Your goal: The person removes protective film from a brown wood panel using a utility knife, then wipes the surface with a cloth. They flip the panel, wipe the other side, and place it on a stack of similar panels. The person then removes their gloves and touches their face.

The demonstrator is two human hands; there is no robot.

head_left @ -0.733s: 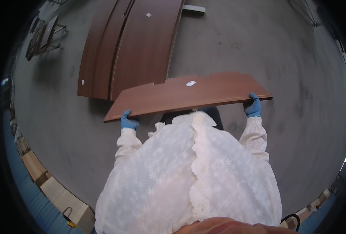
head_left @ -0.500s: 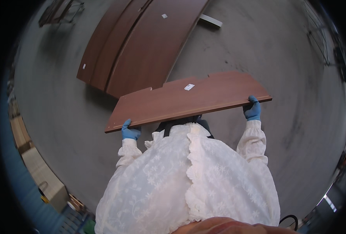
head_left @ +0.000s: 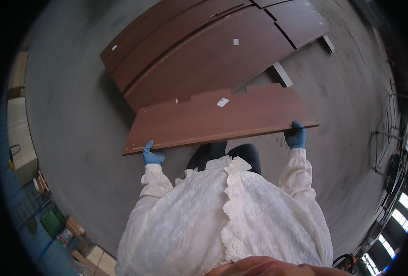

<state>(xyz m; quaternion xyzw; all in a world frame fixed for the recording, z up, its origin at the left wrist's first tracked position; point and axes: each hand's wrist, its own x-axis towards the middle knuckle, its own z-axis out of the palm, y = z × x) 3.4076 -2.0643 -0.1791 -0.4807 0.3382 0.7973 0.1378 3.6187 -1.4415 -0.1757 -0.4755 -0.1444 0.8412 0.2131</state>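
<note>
A long reddish-brown board point(head_left: 185, 122) with notches in its far edge and a white label is held out in front of me. My left hand point(head_left: 154, 154), in a blue glove, grips its near edge close to the left end, thumb on top. Close to the right end, my gloved right hand point(head_left: 296, 136) grips the same edge, its thumb on top and its other fingers under the board. The board slants a little, its right end farther from me. Just past it lie larger brown panels point(head_left: 204, 60) side by side, partly covered by the board.
Pale beams point(head_left: 282, 74) stick out from under the panels. Grey floor point(head_left: 75, 115) surrounds them. Along the left rim stand pale boxes or stacks point(head_left: 21, 133) and a green bin point(head_left: 52, 221). A metal rack point(head_left: 388, 133) stands at the right.
My view has turned, and more of the panels and a second beam show at the far right. The board stays in both hands. My legs show more beneath it.
</note>
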